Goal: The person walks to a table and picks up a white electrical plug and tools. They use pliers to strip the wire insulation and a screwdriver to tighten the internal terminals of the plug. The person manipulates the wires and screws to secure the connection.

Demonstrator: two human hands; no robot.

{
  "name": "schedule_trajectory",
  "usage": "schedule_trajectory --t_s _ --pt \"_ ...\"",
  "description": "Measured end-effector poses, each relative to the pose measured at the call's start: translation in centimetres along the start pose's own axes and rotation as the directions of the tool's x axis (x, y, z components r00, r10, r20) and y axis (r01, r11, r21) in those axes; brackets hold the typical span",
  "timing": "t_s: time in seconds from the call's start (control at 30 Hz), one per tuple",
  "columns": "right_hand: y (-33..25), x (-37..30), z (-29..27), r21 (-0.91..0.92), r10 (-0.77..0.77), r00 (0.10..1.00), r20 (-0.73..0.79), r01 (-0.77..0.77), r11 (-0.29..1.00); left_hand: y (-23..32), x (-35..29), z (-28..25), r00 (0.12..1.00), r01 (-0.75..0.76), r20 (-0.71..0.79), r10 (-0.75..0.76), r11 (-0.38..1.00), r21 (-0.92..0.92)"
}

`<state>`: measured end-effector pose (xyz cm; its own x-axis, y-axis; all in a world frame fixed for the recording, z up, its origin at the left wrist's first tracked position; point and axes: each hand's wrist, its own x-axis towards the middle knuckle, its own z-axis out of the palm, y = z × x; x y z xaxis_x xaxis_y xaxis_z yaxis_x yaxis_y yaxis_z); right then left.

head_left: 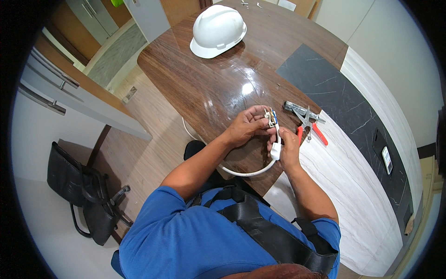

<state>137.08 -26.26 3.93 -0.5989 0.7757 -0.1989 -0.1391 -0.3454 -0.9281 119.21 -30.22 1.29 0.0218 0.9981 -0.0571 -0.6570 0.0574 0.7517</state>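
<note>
My left hand pinches a small opened white electrical fitting with thin coloured wires, blue and yellow among them, spreading at its end. The fitting's exact kind is too small to make out. A thick white cable runs up to it from below in a curve. My right hand closes around the cable just under the fitting. Lower on the cable, by my right palm, sits a white plastic cover. Right of my hands lie red-handled pliers and a cylindrical tool with a clear or grey handle.
A white hard hat rests at the far side of the brown wooden tabletop. A phone lies on the dark stone-look strip at right. A black office chair stands at the left, near a white door.
</note>
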Motion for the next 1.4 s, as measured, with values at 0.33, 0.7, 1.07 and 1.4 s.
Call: schedule_trajectory --t_s 0.33,0.7,1.07,1.4 --pt "0.3 0.2 -0.2 0.012 0.019 1.000 0.015 -0.019 1.000 0.1 0.0 0.2 0.999 -0.022 -0.028 0.021 0.999 -0.039" --pt "1.1 0.6 -0.8 0.022 0.062 0.995 0.072 -0.063 0.998 -0.5 0.3 -0.3 0.998 -0.067 -0.019 0.066 0.997 -0.047" --pt "0.8 0.4 -0.3 0.026 0.051 0.996 0.070 -0.053 0.998 -0.5 0.5 -0.8 0.999 -0.032 -0.027 0.031 0.999 -0.031" --pt "0.9 0.4 -0.4 0.019 0.053 0.995 0.085 -0.055 0.998 0.5 0.0 -0.1 1.000 0.010 -0.020 -0.012 0.995 -0.095"
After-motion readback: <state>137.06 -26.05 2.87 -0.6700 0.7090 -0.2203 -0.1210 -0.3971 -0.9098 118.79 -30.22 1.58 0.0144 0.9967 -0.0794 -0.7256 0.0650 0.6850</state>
